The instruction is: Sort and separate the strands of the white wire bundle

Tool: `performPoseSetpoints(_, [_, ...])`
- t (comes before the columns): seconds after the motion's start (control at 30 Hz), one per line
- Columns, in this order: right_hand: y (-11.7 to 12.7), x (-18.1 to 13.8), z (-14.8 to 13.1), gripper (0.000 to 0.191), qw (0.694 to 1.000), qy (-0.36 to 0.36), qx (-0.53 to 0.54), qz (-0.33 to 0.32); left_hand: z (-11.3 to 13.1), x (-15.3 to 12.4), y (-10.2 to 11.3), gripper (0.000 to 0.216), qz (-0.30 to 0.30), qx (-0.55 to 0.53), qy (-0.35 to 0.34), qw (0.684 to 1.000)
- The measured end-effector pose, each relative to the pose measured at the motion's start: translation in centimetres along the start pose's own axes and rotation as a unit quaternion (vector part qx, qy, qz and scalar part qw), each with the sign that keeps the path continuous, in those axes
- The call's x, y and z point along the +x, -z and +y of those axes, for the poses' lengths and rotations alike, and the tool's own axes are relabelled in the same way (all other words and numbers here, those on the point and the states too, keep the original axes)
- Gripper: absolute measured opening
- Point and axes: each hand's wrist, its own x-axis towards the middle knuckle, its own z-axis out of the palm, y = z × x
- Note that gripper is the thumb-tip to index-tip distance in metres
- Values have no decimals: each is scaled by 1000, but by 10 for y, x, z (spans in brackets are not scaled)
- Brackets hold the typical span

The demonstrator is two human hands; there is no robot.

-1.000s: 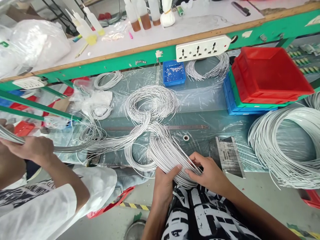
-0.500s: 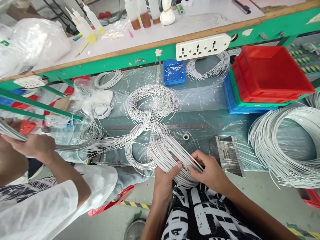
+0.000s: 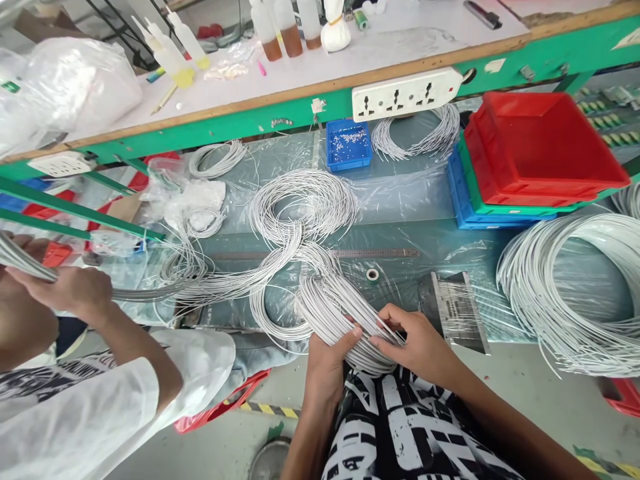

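Note:
A thick coil of light grey cable (image 3: 330, 317) hangs over the table's near edge toward my lap. My left hand (image 3: 333, 353) grips the coil from below, its thumb lying over the strands. On the coil's right side, my right hand (image 3: 407, 337) has its fingers closed on several cable strands near their ends. Beyond my hands a large loose coil of thin cable (image 3: 267, 200) rests on the table, with its strands running down toward the held coil. Another coil (image 3: 257, 310) lies to the left of my left hand, partly beneath the strands.
A co-worker's hand (image 3: 83, 290) at left holds a cable bundle. Stacked red, green and blue bins (image 3: 550, 190) stand at right beside a big cable coil (image 3: 515, 280). A metal fixture (image 3: 460, 310), a tape roll (image 3: 372, 275) and a steel ruler (image 3: 375, 253) lie nearby.
My right hand has shifted slightly left along the strands, its fingers still closed. My left hand stays nearly in place. The co-worker's hand has barely moved.

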Motion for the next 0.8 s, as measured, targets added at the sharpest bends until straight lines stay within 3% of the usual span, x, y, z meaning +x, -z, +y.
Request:
performPoseSetpoints(0.17, [-2,1,1,20,999,-6,24,28,0,1,0,31,-24,9,-14,1000])
performPoseSetpoints(0.37, [-1,1,4,21,1000,-14,12,-21,1,0,0,43,-25,10,-6,1000])
performPoseSetpoints(0.8, [2,2,3,22,998,-29,44,-15,0,0,0,45,-9,0,3,1000])
